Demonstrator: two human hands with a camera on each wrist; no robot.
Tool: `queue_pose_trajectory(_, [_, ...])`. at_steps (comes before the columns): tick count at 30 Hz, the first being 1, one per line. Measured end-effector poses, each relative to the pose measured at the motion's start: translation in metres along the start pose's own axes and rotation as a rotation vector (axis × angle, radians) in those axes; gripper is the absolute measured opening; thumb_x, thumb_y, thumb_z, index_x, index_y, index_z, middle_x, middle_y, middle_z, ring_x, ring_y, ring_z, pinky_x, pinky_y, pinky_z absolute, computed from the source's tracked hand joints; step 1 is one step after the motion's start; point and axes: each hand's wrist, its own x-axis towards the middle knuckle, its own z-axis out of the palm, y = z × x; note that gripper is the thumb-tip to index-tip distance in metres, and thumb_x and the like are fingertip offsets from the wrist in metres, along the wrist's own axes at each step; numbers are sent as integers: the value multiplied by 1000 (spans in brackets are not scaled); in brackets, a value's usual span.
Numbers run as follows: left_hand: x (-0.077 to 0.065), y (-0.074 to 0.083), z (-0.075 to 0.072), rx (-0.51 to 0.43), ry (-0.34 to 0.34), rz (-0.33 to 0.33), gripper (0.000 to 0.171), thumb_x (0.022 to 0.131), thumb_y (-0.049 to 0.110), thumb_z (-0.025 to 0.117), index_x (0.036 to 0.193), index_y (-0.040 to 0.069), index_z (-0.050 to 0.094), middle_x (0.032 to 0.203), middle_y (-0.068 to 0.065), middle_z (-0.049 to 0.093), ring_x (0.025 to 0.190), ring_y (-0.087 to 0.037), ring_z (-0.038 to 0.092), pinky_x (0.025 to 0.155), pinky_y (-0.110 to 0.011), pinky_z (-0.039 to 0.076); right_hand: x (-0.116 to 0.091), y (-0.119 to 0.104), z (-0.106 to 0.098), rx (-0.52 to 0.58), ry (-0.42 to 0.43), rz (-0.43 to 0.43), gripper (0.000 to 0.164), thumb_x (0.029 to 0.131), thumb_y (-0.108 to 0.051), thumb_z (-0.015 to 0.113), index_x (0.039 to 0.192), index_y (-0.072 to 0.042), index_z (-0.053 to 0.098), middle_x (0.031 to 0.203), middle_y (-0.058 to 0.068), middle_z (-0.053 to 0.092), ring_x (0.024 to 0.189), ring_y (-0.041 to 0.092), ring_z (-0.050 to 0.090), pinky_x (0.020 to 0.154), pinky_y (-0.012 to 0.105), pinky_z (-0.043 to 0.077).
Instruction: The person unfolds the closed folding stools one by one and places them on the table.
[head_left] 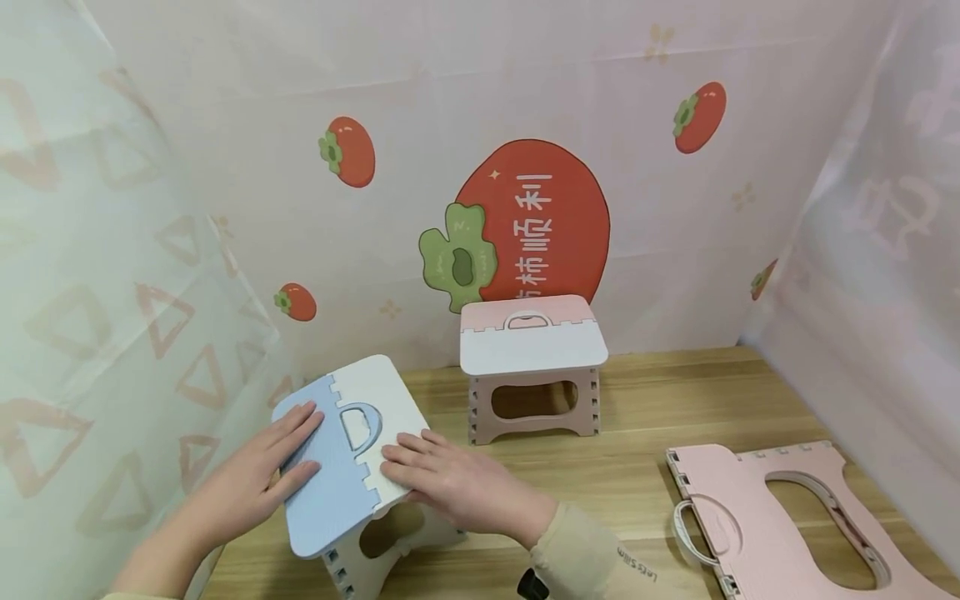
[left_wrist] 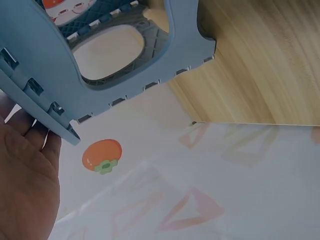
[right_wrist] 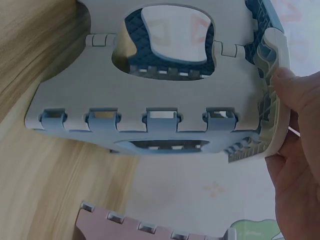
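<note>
A folding step stool with a half light-blue, half white top [head_left: 351, 471] stands unfolded at the left front, its legs spread below. My left hand [head_left: 258, 479] lies on the blue half, fingers extended over the surface near its outer edge. On the white half rests my right hand [head_left: 457, 483], fingers laid on top and thumb down by the front edge. A blue loop handle [head_left: 362, 429] sits between the hands in the middle of the top. From below, the right wrist view shows the stool's hinged grey-white leg panel [right_wrist: 150, 95]; the left wrist view shows the blue leg panel [left_wrist: 55, 55].
A pink and white folding stool [head_left: 532, 358] stands unfolded at the back wall. At the right, a pink folding stool [head_left: 780, 517] lies folded flat on the wood-grain table [head_left: 637, 467]. Printed cloth walls [head_left: 675, 208] enclose the back and both sides.
</note>
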Motion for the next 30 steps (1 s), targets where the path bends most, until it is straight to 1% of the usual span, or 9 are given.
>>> queue_pose_trajectory(2, [-6, 0, 1, 23, 28, 15, 64, 96, 34, 71, 152, 12, 50, 158, -14, 45, 147, -30, 39, 112, 0, 5, -1, 2, 1, -4, 25, 4, 43, 104, -24, 62, 145, -11, 58, 149, 3, 56, 142, 20, 48, 121, 33, 33])
queue_pose_trajectory(8, [-23, -2, 0, 71, 74, 67, 72, 91, 33, 77, 154, 13, 47, 160, -16, 42, 154, -12, 22, 117, -5, 5, -3, 9, 2, -30, 103, 23, 41, 101, -12, 65, 142, -12, 62, 145, 2, 61, 138, 20, 53, 118, 31, 38])
queue_pose_trajectory(12, [-32, -3, 0, 90, 80, 101, 82, 87, 35, 81, 156, 14, 44, 162, -14, 38, 156, -9, 16, 119, -7, 5, -4, 13, 2, -34, 89, 55, 44, 100, -6, 63, 143, -14, 61, 146, 1, 60, 139, 20, 53, 116, 32, 41])
queue_pose_trajectory(15, [-36, -3, 1, 84, 95, 126, 88, 82, 38, 85, 156, 14, 44, 163, -13, 37, 156, -11, 16, 119, -8, 6, -5, 15, 1, -21, 62, 98, 47, 100, -3, 62, 145, -16, 60, 148, -1, 58, 140, 20, 51, 114, 33, 43])
queue_pose_trajectory(20, [-36, -1, 4, 89, 164, 151, 89, 77, 45, 86, 152, 15, 51, 159, -14, 43, 154, -9, 21, 120, -9, 10, -6, 17, -2, -2, 28, 154, 50, 99, 1, 61, 147, -16, 58, 151, -1, 55, 141, 21, 49, 114, 35, 43])
queue_pose_trajectory(25, [-37, 3, 7, 111, 220, 120, 87, 75, 54, 84, 148, 17, 57, 152, -16, 52, 150, -2, 26, 118, -7, 12, -5, 15, -4, 24, 12, 137, 45, 104, -11, 60, 148, -12, 55, 152, 5, 53, 143, 22, 47, 119, 36, 36])
queue_pose_trajectory(26, [-37, 5, 7, 125, 232, 105, 86, 74, 56, 83, 147, 18, 58, 150, -16, 54, 149, -4, 30, 118, -8, 18, -4, 14, -4, 30, 15, 123, 44, 104, -15, 60, 148, -10, 55, 152, 7, 53, 144, 23, 46, 120, 36, 35])
queue_pose_trajectory(28, [-37, 9, 7, 163, 254, 79, 86, 72, 60, 83, 145, 19, 60, 146, -15, 58, 145, -12, 42, 114, -19, 36, -4, 13, -4, 37, 23, 93, 46, 104, -23, 61, 148, -8, 54, 152, 10, 53, 144, 24, 46, 121, 35, 34])
queue_pose_trajectory(30, [-36, 14, 8, 203, 276, 53, 85, 72, 65, 80, 142, 21, 63, 143, -13, 61, 135, -23, 56, 99, -34, 52, -3, 10, -4, 51, 31, 65, 50, 104, -28, 62, 148, -6, 53, 153, 12, 52, 145, 25, 45, 122, 36, 32])
